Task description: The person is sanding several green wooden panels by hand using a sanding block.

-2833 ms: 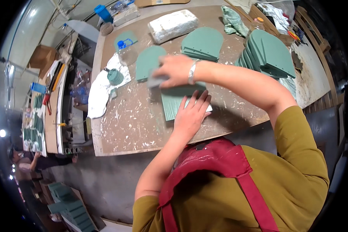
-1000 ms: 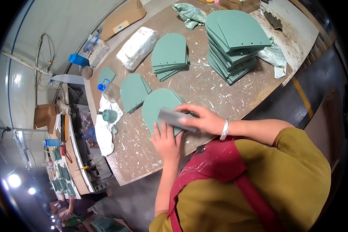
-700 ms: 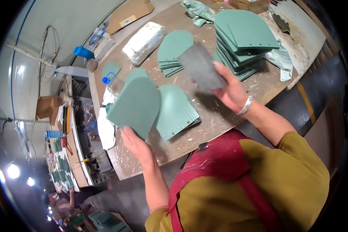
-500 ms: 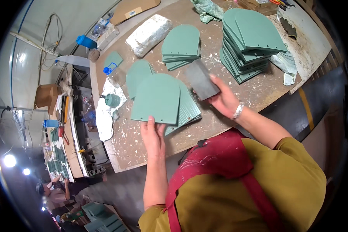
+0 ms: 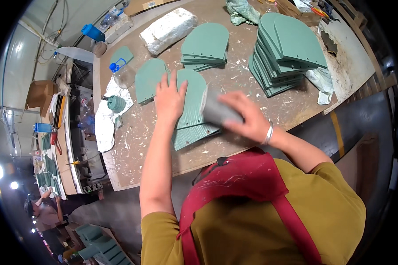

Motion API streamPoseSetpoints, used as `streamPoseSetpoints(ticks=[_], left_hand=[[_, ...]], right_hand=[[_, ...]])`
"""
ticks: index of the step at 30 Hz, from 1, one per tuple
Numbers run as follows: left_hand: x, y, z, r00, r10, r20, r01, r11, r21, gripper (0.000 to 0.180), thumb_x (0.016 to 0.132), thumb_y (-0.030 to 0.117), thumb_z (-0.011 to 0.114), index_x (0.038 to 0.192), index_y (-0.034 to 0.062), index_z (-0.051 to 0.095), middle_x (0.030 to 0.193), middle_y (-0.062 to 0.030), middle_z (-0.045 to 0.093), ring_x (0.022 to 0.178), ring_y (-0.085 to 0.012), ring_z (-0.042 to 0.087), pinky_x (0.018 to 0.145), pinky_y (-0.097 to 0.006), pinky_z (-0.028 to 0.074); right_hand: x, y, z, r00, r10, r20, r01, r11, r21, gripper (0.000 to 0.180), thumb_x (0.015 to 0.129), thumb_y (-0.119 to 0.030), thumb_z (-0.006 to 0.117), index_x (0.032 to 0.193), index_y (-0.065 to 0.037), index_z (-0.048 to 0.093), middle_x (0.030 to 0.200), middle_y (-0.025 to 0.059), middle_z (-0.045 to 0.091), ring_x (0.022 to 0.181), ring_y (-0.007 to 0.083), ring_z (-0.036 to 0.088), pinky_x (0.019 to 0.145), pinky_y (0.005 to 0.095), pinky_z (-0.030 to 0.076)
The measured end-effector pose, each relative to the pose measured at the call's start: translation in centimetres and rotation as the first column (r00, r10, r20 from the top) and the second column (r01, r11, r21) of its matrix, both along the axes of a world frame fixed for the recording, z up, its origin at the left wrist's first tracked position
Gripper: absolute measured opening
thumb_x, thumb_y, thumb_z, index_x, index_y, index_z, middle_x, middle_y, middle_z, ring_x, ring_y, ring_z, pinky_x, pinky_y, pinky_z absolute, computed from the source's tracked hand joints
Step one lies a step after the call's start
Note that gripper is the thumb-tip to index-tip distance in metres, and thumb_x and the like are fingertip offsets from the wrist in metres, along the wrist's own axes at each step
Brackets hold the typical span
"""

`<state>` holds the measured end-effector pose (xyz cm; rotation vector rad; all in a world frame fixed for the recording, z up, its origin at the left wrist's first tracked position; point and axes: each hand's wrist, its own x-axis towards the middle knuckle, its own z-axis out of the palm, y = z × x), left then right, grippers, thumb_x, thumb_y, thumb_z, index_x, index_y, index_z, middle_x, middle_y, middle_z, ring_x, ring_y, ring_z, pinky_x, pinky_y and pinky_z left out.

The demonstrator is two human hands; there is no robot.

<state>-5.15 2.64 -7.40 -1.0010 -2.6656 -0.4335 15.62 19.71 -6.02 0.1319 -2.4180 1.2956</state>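
My left hand [image 5: 169, 100] lies with fingers spread on a green arch-topped panel [image 5: 193, 99], which has a finely ribbed face and rests on another like it. Gripped in my right hand [image 5: 248, 115] is a grey sanding block [image 5: 217, 110], tilted and blurred by motion. It is at the panel's right edge; whether it touches cannot be made out. Just left of my left hand is a smooth green panel [image 5: 147, 81], partly covered by the fingers.
A short pile of green panels [image 5: 205, 40] and a tall stack [image 5: 296, 42] stand farther back. A white wrapped bundle [image 5: 169, 31], a clear bottle [image 5: 123, 73] and a green jar [image 5: 116, 104] on white cloth [image 5: 105, 128] are on the left. A co-worker [image 5: 46, 210] is at lower left.
My left hand has let go of the smooth panel it held by the lower edge and now lies flat on the ribbed one. The sanding block has come down and toward me.
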Motion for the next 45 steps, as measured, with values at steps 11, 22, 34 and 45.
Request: streamPoseSetpoints(ticks=[11,22,34,45], left_hand=[[0.1,0.1,-0.3,0.984,0.047,0.174,-0.047,0.999,-0.006,0.050,0.099,0.038,0.052,0.143,0.0150,0.046,0.139,-0.0214,0.049,0.120,-0.0426,0.051,0.098,-0.050,0.046],[0.2,0.5,0.1,0.981,0.037,0.192,-0.035,0.999,-0.015,0.050,0.100,0.037,0.050,0.144,0.0129,0.046,0.139,-0.0220,0.048,0.119,-0.0434,0.051,0.101,-0.049,0.043],[-0.2,0.1,0.1,0.969,0.111,0.221,-0.103,0.994,-0.048,0.058,0.099,0.041,0.052,0.145,0.0062,0.044,0.140,-0.0233,0.046,0.127,-0.0440,0.045,0.104,-0.051,0.040],[2.7,-3.0,0.0,0.971,0.163,0.173,-0.148,0.984,-0.098,0.058,0.100,0.038,0.050,0.146,0.0046,0.042,0.145,-0.0246,0.041,0.130,-0.0433,0.043,0.105,-0.053,0.039]], right_hand=[[-2.4,2.1,-2.9,0.988,-0.021,-0.151,0.064,0.955,0.291,0.062,0.083,-0.042,0.072,0.140,-0.024,0.055,0.121,0.0220,0.053,0.110,0.0400,0.055,0.098,0.0472,0.045],[-1.6,1.0,-3.3,0.985,-0.006,-0.175,0.056,0.957,0.285,0.058,0.082,-0.041,0.072,0.137,-0.028,0.057,0.122,0.0195,0.053,0.108,0.0382,0.056,0.094,0.0479,0.047],[2.8,-2.5,-2.3,0.975,0.191,0.115,-0.174,0.974,-0.146,0.066,0.084,-0.038,0.072,0.143,-0.019,0.050,0.125,0.0163,0.049,0.112,0.0366,0.057,0.095,0.0428,0.048],[1.2,-2.3,0.1,0.995,0.069,0.069,-0.079,0.983,0.166,0.061,0.086,-0.039,0.068,0.142,-0.020,0.053,0.120,0.0198,0.051,0.109,0.0394,0.055,0.096,0.0450,0.046]])
